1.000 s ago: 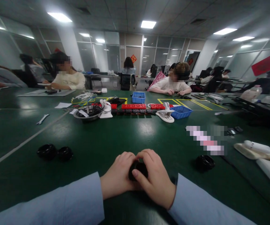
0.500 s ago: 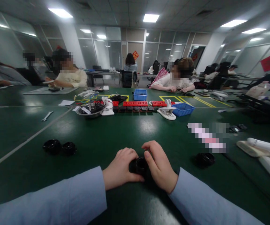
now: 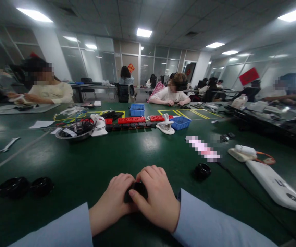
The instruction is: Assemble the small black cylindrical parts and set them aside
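Close in front of me, a black, glossy round part (image 3: 140, 187) is held low over the green table, mostly covered by my fingers. My left hand (image 3: 115, 195) is closed round its left side, thumb beneath. From the right, my right hand (image 3: 158, 197) curls over it, with the thumb across its near side. Two similar black hollow rings, a larger ring (image 3: 13, 187) and a smaller ring (image 3: 42, 186), lie left of my hands. Another black ring (image 3: 202, 171) lies to the right.
Across the table stand a red power strip (image 3: 132, 120), a metal bowl of cables (image 3: 73, 135), white clip stands (image 3: 165, 126) and blue bins (image 3: 137, 109). A wrench (image 3: 10, 144) lies at left; a white power bank (image 3: 279, 185) and cables lie at right. Co-workers (image 3: 170, 94) sit opposite.
My right hand has closed over the black part, which showed its open top before. The view has turned right, so things on the table appear shifted left.
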A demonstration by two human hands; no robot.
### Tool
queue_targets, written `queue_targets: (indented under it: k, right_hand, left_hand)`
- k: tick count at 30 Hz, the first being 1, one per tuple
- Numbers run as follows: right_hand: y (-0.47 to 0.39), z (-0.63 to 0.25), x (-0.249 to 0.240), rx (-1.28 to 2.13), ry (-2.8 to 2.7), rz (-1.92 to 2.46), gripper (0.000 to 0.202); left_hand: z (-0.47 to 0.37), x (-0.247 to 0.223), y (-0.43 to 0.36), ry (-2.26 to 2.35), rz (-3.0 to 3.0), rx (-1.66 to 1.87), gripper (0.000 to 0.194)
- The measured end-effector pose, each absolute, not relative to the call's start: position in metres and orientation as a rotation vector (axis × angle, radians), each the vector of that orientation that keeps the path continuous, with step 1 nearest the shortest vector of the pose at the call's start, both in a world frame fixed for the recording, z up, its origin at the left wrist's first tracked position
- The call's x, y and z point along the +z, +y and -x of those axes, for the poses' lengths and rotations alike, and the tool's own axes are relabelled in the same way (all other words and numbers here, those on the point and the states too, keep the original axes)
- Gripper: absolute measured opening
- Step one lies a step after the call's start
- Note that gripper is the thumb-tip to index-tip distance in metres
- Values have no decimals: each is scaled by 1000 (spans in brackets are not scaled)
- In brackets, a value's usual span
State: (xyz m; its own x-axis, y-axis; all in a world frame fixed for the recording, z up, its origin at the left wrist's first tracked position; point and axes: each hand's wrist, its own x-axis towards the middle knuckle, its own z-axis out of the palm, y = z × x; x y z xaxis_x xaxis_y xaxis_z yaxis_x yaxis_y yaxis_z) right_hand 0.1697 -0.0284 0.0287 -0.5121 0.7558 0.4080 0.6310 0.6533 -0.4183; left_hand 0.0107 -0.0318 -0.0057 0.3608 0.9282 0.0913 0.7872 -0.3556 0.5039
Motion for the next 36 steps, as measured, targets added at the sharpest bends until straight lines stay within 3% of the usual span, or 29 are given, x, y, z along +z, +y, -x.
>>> queue_targets:
  k: [26,36]
  right_hand:
    - [-31,-170,32,164,-2460,1129,12]
    - [-26,-173,33,289,-2512,919,16]
  left_hand:
    - [-5,-3,-25,1379,-2373,510,27]
    - [-5,-5,-25,1381,-2293,530,23]
